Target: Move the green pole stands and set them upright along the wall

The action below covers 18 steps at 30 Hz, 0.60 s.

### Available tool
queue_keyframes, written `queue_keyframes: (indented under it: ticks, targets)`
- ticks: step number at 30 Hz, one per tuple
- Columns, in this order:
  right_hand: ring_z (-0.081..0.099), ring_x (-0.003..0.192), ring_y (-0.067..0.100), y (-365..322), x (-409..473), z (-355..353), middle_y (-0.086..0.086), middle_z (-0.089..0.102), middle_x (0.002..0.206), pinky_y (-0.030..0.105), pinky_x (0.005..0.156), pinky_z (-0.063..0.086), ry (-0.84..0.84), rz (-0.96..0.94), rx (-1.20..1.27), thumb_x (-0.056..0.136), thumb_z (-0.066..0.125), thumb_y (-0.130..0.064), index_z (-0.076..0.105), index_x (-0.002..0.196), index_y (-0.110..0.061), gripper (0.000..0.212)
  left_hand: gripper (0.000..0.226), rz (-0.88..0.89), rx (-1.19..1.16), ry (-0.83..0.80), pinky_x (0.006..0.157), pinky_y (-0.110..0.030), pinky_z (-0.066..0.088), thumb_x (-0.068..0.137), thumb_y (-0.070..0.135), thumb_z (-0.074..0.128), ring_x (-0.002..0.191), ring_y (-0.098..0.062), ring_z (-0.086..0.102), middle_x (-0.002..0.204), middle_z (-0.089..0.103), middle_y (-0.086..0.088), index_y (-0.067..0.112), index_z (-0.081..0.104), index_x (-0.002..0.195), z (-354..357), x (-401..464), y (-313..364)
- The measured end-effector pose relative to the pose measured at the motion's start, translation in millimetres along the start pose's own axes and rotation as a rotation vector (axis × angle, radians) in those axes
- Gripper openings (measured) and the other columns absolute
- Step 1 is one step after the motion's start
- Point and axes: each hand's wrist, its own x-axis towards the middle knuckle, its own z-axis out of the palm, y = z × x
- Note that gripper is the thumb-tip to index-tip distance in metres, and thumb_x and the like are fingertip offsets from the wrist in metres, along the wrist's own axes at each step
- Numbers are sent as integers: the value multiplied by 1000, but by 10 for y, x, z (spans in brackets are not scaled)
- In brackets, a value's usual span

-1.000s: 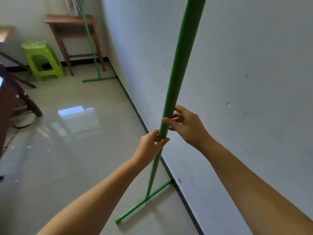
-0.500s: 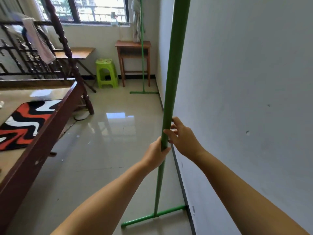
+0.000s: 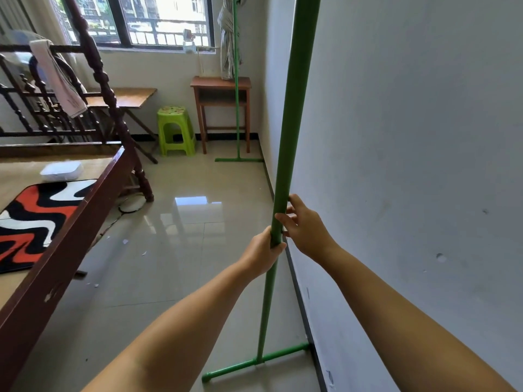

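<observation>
Near the viewer, the left hand (image 3: 264, 251) was wrapped around the green pole stand (image 3: 285, 165) and the right hand (image 3: 304, 227) touched it with loosely spread fingers, its foot against the wall (image 3: 410, 137) at 5 o'clock, so releasing early could tip it, while another stand (image 3: 236, 108) stood at 12 o'clock.

- The setting was a room in a home, most likely a bedroom, with plain white walls (image 3: 410, 137) and a glossy beige tiled floor (image 3: 184, 250).
- A dark wooden bed frame (image 3: 70, 222) with turned posts stood at the left, a red, black and white mat (image 3: 31, 222) lying on its boards.
- A barred window (image 3: 158, 21) at the far end showed buildings outside.
- Beneath it stood a small wooden side table (image 3: 220, 91), a lime-green plastic stool (image 3: 175, 131) and a folding wooden table (image 3: 130, 96).
- A cloth (image 3: 56, 77) hung over the bed rail.
</observation>
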Motion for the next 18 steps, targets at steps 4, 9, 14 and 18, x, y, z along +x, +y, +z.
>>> queue_keyframes:
  ticks: [4, 9, 14, 18]
  targets:
    - [62, 104, 34, 32, 95, 16, 20, 61, 119, 41, 87, 53, 9, -3, -11, 91, 48, -16, 41, 124, -9, 35, 28, 12, -12, 8, 78, -29, 52, 87, 15, 53, 90, -23, 62, 101, 64, -11, 15, 50, 114, -23, 100, -31]
    - [63, 103, 33, 35, 94, -7, 19, 61, 118, 42, 88, 54, -7, 3, -24, 90, 49, -17, 40, 125, -9, 36, 28, 26, -11, 1, 80, -29, 53, 86, 16, 55, 92, -23, 62, 102, 64, -10, 14, 51, 114, -28, 71, -10]
    - [61, 107, 34, -2, 39, -15, 18, 60, 121, 39, 88, 52, -44, 22, -21, 90, 50, -20, 38, 126, -12, 39, 33, 20, -47, -9, 84, -28, 50, 86, 17, 56, 103, -26, 60, 108, 62, -10, 14, 48, 118, -20, -1, 47]
    - [51, 122, 25, -204, -131, -292, 12, 45, 140, 31, 94, 42, -11, 6, 6, 83, 56, -37, 18, 140, -24, 69, 64, -3, -12, -38, 94, -32, 44, 83, 25, 60, 122, -26, 49, 133, 49, -10, 17, 26, 136, -68, -105, 100]
